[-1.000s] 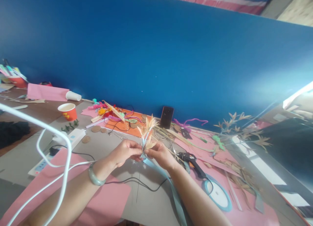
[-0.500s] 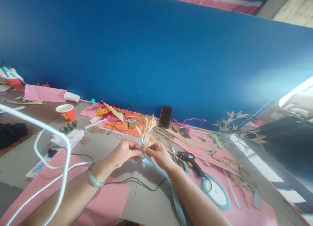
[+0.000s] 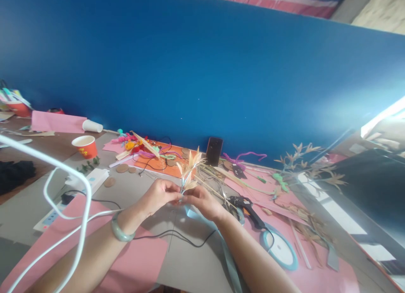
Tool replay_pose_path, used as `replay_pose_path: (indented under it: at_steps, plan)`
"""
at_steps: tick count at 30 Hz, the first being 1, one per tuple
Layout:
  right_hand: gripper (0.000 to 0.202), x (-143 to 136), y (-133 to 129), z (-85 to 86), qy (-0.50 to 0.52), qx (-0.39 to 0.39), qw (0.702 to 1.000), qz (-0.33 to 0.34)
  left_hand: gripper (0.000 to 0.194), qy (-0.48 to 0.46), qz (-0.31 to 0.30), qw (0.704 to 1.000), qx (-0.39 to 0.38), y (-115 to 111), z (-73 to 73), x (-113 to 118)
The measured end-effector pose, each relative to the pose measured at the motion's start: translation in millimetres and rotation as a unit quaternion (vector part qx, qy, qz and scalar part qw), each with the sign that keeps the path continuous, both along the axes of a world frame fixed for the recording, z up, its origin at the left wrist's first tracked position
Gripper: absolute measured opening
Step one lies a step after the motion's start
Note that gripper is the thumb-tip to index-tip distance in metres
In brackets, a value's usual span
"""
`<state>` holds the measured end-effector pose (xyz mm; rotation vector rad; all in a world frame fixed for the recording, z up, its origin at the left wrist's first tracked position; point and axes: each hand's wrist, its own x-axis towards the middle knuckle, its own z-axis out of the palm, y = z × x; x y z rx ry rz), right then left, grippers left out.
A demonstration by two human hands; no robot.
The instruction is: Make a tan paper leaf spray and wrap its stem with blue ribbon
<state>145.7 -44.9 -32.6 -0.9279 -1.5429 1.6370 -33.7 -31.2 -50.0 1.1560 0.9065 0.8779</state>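
Observation:
In the middle, a small flower of pale dried leaves (image 3: 190, 168) stands upright between my hands, with light blue strips among its petals. My left hand (image 3: 160, 196), a jade-coloured bangle on its wrist, pinches the flower's base from the left. My right hand (image 3: 202, 202) is closed at the same spot, its thumb and fingertips meeting those of the left. A light blue ribbon (image 3: 201, 218) trails from the fingers down beneath my right forearm. Below my hands hangs a thin wire stem (image 3: 171, 236). The fingers hide the exact point where ribbon and stem meet.
A hot glue gun (image 3: 249, 210) and a ribbon spool (image 3: 280, 248) lie on pink paper at right. Behind stands a phone (image 3: 214, 151). A paper cup (image 3: 85, 147), a power strip (image 3: 91, 181) and a looping white cable (image 3: 85, 212) are at left. More dried-leaf flowers (image 3: 299, 155) stand at right.
Both hands and the flower have shifted slightly left. My right fingers have closed in nearer to the left fingertips, and the wire's lower end has swung left.

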Motion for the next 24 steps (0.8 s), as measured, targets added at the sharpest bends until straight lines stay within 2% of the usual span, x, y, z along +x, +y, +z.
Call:
replay_pose_path:
  at_steps: [6,10,16,20,24]
  plan:
    - [0.017,-3.2,-4.1,-4.3,-0.061,-0.017,0.992,-0.105,0.023,0.0,0.016,1.0,0.012,2.9,-4.1,0.0]
    - [0.016,-9.7,-8.4,-4.3,-0.071,0.002,0.984,-0.163,0.024,-0.003,0.033,0.999,0.035,4.5,-8.1,0.9]
    - [0.014,-10.6,-6.6,-5.6,-0.134,0.073,0.973,-0.171,0.018,0.029,0.058,0.995,0.082,3.4,-11.9,4.1]
    - [0.016,-11.0,-6.9,-5.9,-0.201,0.133,0.95,-0.196,0.014,0.042,0.056,0.992,0.107,2.5,-14.3,5.6]
    - [0.014,-13.8,-9.5,-4.6,-0.176,0.149,0.952,-0.2,0.014,0.044,0.073,0.991,0.106,2.2,-12.1,6.3]
